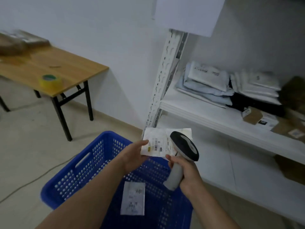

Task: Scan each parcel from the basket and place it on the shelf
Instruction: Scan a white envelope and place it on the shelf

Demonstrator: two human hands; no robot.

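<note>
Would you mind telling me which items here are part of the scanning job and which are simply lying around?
Part of the job:
- white parcel in the left hand
- barcode scanner in the right hand
- blue basket
- parcel in the basket
- white shelf

Lying about:
- yellow tape roll
- wooden folding table
- floor cable

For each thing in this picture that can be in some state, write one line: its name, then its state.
Left hand: holding the white parcel, label facing up.
Right hand: gripping the scanner, its head over the parcel.
Blue basket: on the floor, one flat parcel lying inside.
Shelf: holding stacked parcels.
Tape roll: lying flat on the wooden table.
</note>
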